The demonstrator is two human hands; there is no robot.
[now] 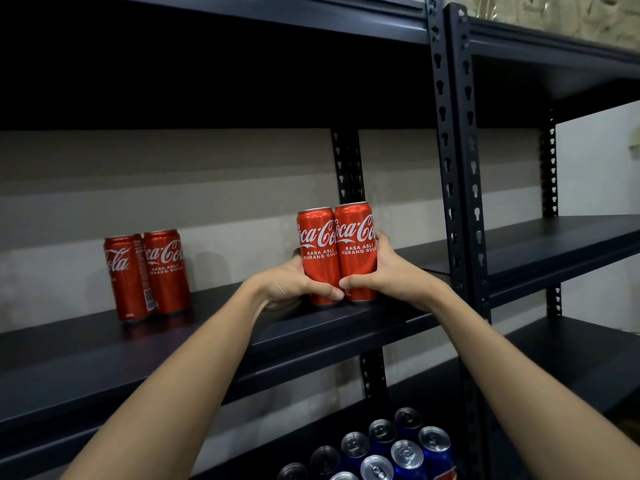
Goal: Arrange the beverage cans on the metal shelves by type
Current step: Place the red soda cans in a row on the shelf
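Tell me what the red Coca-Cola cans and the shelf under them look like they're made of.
Coca-Cola cans: likely aluminium, glossy printed red skin with bright highlights and a silvery rim on top. Shelf: dark matte board, probably painted metal like the slotted upright; the look alone cannot rule out laminate.

A pale wall stands behind everything, crossed by broad horizontal bands — grey-beige above, lighter grey below. At about one o'clock a strip of rough, mottled stone-like surface runs along the top edge — at three o'clock, plain white wall.
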